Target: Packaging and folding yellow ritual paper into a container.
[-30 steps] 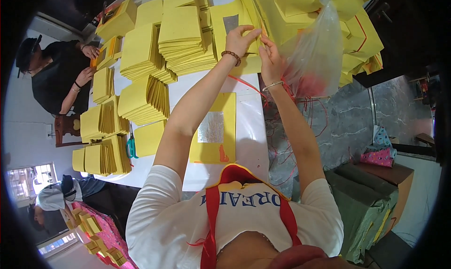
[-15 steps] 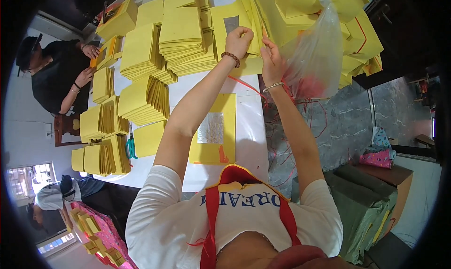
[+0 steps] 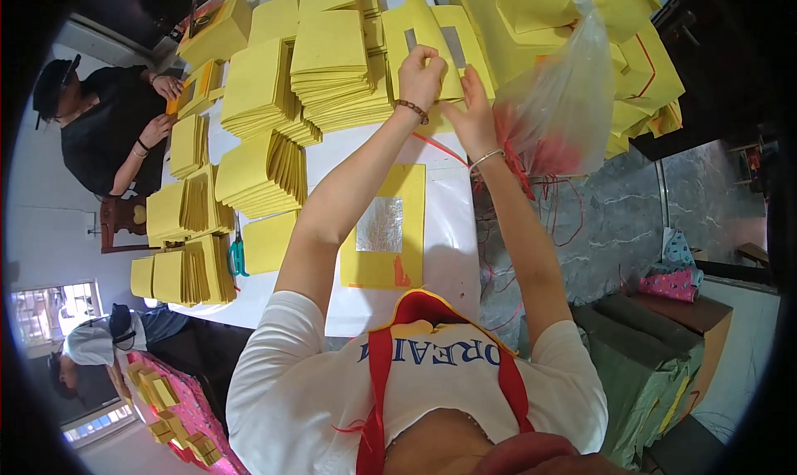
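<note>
My left hand (image 3: 421,80) is closed on a yellow paper sheet (image 3: 428,35) that curls up from the pile at the far side of the table. Just right of it, my right hand (image 3: 473,118) has its fingers stretched and thumb apart, close to the lower edge of the sheets; whether it touches them I cannot tell. Under the raised sheet lies another yellow sheet with a silver-grey patch (image 3: 453,43). Nearer to me, a single yellow sheet (image 3: 413,226) with a silver foil square (image 3: 379,224) and a red-orange mark lies flat on the table.
Stacks of folded yellow paper (image 3: 330,48) fill the table's left side, with teal-handled scissors (image 3: 238,255) beside them. A clear plastic bag (image 3: 573,102) with red contents hangs at the right edge, near large yellow bundles (image 3: 643,68). A co-worker (image 3: 112,126) handles yellow paper at left.
My left hand has lifted a yellow sheet into a curl, uncovering a silver-grey patch on the sheet beneath. My right hand has shifted slightly, its fingers and thumb now spread.
</note>
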